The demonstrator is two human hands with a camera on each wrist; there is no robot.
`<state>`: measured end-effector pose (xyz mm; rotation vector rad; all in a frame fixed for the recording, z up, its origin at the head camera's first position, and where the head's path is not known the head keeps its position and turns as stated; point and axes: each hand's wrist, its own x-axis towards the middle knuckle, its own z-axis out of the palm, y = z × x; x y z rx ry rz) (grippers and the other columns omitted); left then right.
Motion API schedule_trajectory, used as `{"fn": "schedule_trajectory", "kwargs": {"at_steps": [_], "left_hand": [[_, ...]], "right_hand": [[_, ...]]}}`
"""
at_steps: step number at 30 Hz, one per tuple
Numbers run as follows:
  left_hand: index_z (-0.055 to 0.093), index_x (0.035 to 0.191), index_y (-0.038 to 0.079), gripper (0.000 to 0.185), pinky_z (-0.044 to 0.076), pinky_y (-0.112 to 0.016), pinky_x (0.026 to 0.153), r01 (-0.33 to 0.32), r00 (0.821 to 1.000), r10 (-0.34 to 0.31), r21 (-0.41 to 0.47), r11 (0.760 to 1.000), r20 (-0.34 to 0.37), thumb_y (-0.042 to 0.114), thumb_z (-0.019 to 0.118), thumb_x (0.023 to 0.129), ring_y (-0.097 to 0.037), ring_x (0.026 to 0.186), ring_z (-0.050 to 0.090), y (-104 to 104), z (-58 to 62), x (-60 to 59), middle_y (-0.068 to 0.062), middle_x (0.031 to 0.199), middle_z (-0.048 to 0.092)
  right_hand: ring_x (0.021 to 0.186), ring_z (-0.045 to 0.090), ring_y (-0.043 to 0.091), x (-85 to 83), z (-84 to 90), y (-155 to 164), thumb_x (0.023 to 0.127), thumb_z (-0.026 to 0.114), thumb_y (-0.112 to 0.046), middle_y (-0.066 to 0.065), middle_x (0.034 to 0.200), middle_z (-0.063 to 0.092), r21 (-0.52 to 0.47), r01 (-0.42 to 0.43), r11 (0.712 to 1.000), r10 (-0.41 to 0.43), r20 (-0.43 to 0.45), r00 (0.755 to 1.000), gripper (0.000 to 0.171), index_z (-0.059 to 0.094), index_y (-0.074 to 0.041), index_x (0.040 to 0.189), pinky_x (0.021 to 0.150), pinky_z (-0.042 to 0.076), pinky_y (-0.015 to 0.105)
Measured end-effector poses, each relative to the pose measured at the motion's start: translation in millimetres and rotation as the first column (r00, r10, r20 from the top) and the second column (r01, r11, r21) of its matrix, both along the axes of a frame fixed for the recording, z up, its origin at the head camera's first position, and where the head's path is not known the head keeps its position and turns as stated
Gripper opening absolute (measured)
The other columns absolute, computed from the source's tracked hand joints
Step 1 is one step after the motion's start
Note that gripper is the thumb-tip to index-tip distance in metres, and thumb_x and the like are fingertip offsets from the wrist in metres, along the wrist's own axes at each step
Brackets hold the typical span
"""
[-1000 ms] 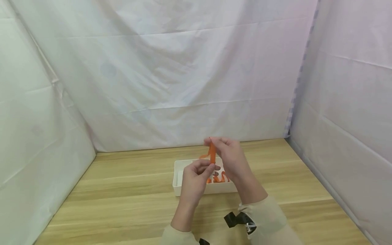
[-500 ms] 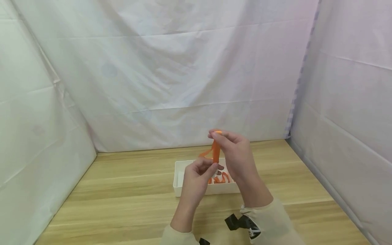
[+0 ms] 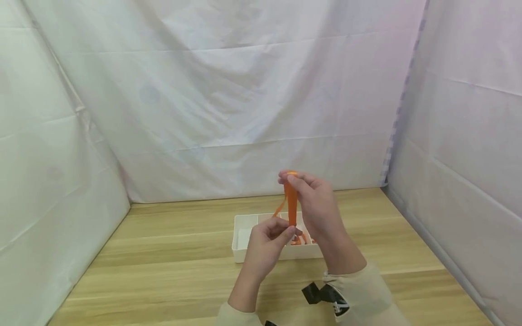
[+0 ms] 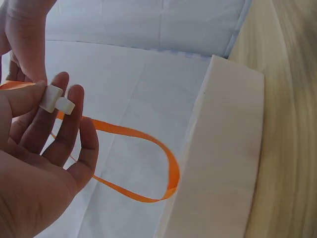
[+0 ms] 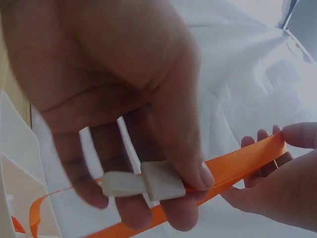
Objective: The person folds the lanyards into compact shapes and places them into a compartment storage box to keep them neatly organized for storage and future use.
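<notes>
Orange ribbon (image 3: 291,206) is stretched upright between both hands above the white divided tray (image 3: 244,253), near the surface's (image 3: 163,271) far edge. Right hand (image 3: 316,206) pinches its top; left hand (image 3: 265,246) pinches its lower end beside a small white clip (image 4: 55,100).

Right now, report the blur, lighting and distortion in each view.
Head view: even, soft light, sharp; hands and orange ribbon are small. Left wrist view: white box and table edge bow from wide-lens distortion. Right wrist view: near fingers dark, blurred; backdrop bright.
</notes>
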<state>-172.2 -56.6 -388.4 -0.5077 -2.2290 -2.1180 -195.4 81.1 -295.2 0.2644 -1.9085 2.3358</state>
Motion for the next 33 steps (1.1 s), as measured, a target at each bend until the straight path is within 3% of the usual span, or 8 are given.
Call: {"fn": "schedule_trajectory", "kwargs": {"at_steps": [5, 10, 13, 17, 20, 25, 28, 33], "left_hand": [[0.078, 0.109, 0.009, 0.015, 0.059, -0.024, 0.088, -0.004, 1.0, 0.003, -0.055, 0.998, -0.019, 0.021, 0.073, 0.102, -0.019, 0.098, 0.077, -4, 4.3, -1.0, -0.015, 0.104, 0.082], [0.077, 0.109, 0.006, 0.015, 0.059, -0.025, 0.088, 0.016, 1.0, -0.016, -0.052, 0.999, -0.011, 0.017, 0.071, 0.103, -0.034, 0.101, 0.077, -5, 4.7, -0.3, -0.016, 0.104, 0.081], [0.077, 0.108, 0.006, 0.014, 0.059, -0.025, 0.088, 0.018, 1.0, -0.019, -0.049, 0.999, -0.009, 0.017, 0.072, 0.102, -0.032, 0.1, 0.078, -5, 4.3, -0.3, -0.017, 0.103, 0.081], [0.078, 0.108, 0.008, 0.013, 0.059, -0.026, 0.087, 0.023, 1.0, -0.023, -0.053, 0.998, -0.004, 0.018, 0.072, 0.102, -0.019, 0.096, 0.077, -4, 4.4, -1.4, -0.017, 0.103, 0.081], [0.077, 0.108, 0.007, 0.014, 0.059, -0.027, 0.087, 0.036, 0.999, -0.036, -0.049, 0.998, 0.0, 0.018, 0.072, 0.102, -0.02, 0.097, 0.077, -4, 4.7, -2.3, -0.018, 0.103, 0.081], [0.077, 0.11, 0.009, 0.015, 0.059, -0.028, 0.09, 0.048, 0.999, -0.049, -0.044, 0.998, 0.0, 0.021, 0.072, 0.103, -0.021, 0.1, 0.077, -5, 5.4, -3.8, -0.014, 0.104, 0.082], [0.077, 0.11, 0.008, 0.016, 0.058, -0.027, 0.092, 0.062, 0.998, -0.062, -0.048, 0.997, 0.003, 0.021, 0.072, 0.103, -0.024, 0.101, 0.077, -6, 5.2, -4.7, -0.013, 0.105, 0.082], [0.077, 0.107, 0.008, 0.015, 0.059, -0.026, 0.094, 0.149, 0.989, -0.147, -0.084, 0.985, 0.026, 0.022, 0.072, 0.103, -0.024, 0.102, 0.078, -9, 2.9, -5.7, -0.012, 0.106, 0.082]], "right_hand": [[0.124, 0.056, 0.023, 5.0, -5.8, -5, 0.101, 0.072, -0.019, 0.001, 0.107, 0.075, 0.058, 0.038, 0.998, -0.04, 0.042, 0.998, 0.022, 0.074, 0.002, 0.11, 0.112, 0.038, 0.041], [0.111, 0.051, 0.024, 4.7, -12.1, -9, 0.098, 0.077, -0.029, 0.002, 0.095, 0.066, 0.113, 0.114, 0.987, -0.122, 0.071, 0.99, 0.03, 0.074, 0.0, 0.103, 0.098, 0.041, 0.041], [0.11, 0.052, 0.024, 3.2, -13.1, -8, 0.097, 0.078, -0.036, 0.004, 0.097, 0.066, 0.162, 0.14, 0.977, -0.153, 0.073, 0.985, 0.032, 0.075, -0.004, 0.099, 0.096, 0.044, 0.041], [0.12, 0.054, 0.022, 0.7, -9.2, -4, 0.094, 0.081, -0.042, 0.003, 0.108, 0.072, 0.171, 0.14, 0.975, -0.153, 0.063, 0.986, 0.033, 0.08, -0.009, 0.099, 0.105, 0.043, 0.044], [0.127, 0.051, 0.021, -1.7, -3.2, 1, 0.093, 0.082, -0.042, 0.003, 0.114, 0.072, 0.152, 0.127, 0.98, -0.133, 0.03, 0.991, 0.034, 0.081, -0.009, 0.1, 0.112, 0.038, 0.046], [0.126, 0.051, 0.022, -1.6, 8.7, 7, 0.097, 0.077, -0.042, 0.003, 0.116, 0.073, 0.177, 0.098, 0.979, -0.1, 0.003, 0.995, 0.033, 0.08, -0.01, 0.103, 0.111, 0.038, 0.044], [0.128, 0.057, 0.021, -0.5, 12.4, 8, 0.103, 0.07, -0.035, 0.003, 0.115, 0.076, 0.154, 0.056, 0.986, -0.053, -0.022, 0.998, 0.031, 0.079, -0.005, 0.106, 0.117, 0.041, 0.043], [0.129, 0.063, 0.023, 1.4, 13.2, 9, 0.11, 0.059, -0.024, 0.002, 0.115, 0.079, 0.111, 0.01, 0.994, -0.002, -0.072, 0.997, 0.032, 0.076, 0.004, 0.109, 0.127, 0.04, 0.042]]}}
